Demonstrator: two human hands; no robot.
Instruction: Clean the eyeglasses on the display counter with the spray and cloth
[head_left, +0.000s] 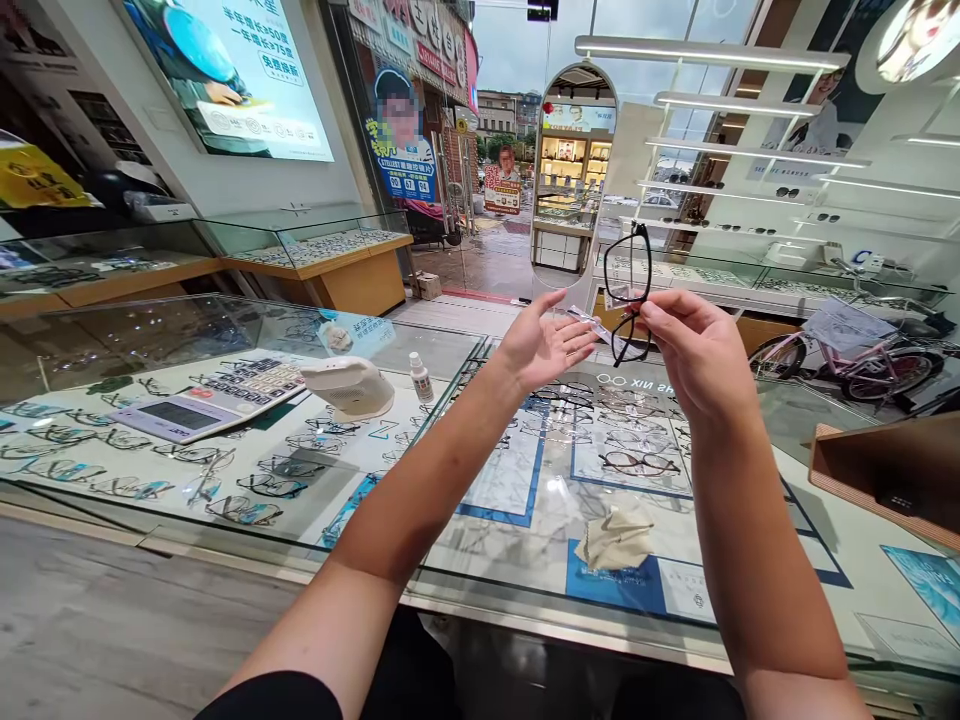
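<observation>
My right hand (694, 350) is closed on a pair of black-framed glasses (628, 290), held up vertically above a glass display counter (480, 480). My left hand (541, 343) is beside it, palm up with fingers spread, and a small clear wrapper or strip (589, 322) lies across its fingertips, reaching toward the glasses. Below the hands, under the glass, are rows of eyeglass frames (637, 462). A crumpled beige cloth (616, 540) lies on the counter top near me.
On the counter to the left stand a calculator (210, 400), a white rounded device (349, 385) and a small white bottle (420, 377). An oval mirror (574, 165) stands behind the counter. A wooden tray (885, 475) is at right; a pink bicycle (855, 360) beyond.
</observation>
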